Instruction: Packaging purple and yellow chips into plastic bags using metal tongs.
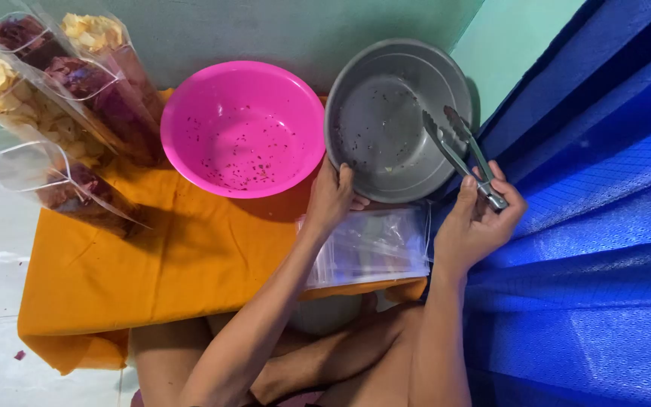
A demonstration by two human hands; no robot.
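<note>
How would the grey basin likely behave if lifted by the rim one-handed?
The grey basin looks thin-walled and holds only crumbs, so probably light. The left hand grips just its near rim, so it may tilt. It is wide and shallow, so unlikely to tip over; the tongs in the right hand could slide inside.

One view only, head cam, worn by the seated person. The scene is viewed steeply downward at close range, approx. arm's length. Forearms and folded legs are cut off at the near edge; the far wall is seen at the top. An orange cloth [190, 264] fills the centre, a blue curtain [597, 226] the right.
</note>
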